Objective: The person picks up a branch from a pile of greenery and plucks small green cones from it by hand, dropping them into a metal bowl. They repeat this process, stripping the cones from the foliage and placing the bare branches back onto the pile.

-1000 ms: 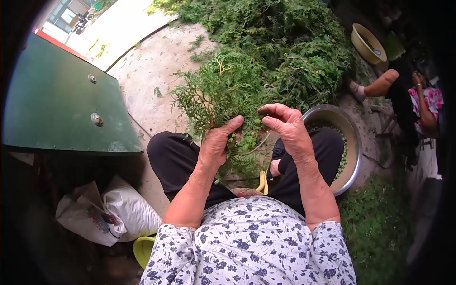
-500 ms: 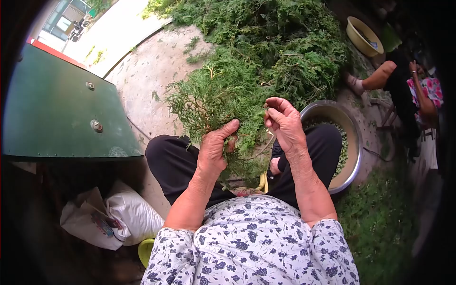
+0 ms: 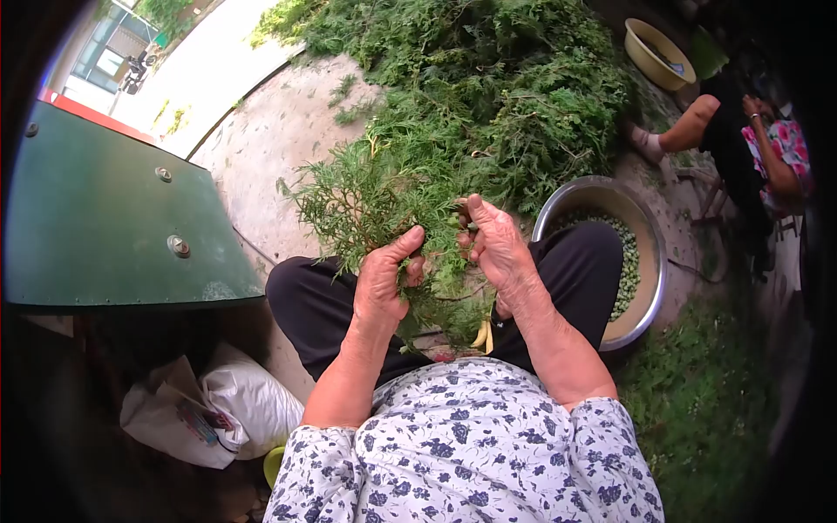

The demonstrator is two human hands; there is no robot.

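Observation:
My left hand (image 3: 382, 281) is closed round the stems of a leafy evergreen branch (image 3: 344, 207), which fans out up and to the left in front of my lap. Close to the branch's right side, my right hand (image 3: 501, 247) has its thumb and fingers pinched together. Small green cones (image 3: 472, 227) show at those fingers, partly hidden by them. By my right knee stands a metal basin (image 3: 657, 279) holding many small green cones (image 3: 628, 283).
A large heap of evergreen branches (image 3: 523, 96) lies ahead. To the left is a green metal panel (image 3: 105, 209), with a white sack (image 3: 253, 401) below it. At the right sits another person (image 3: 776, 157), near a yellow basin (image 3: 658, 57).
My right hand has moved down and left, nearer the branch. My left hand and the branch have shifted slightly left and down.

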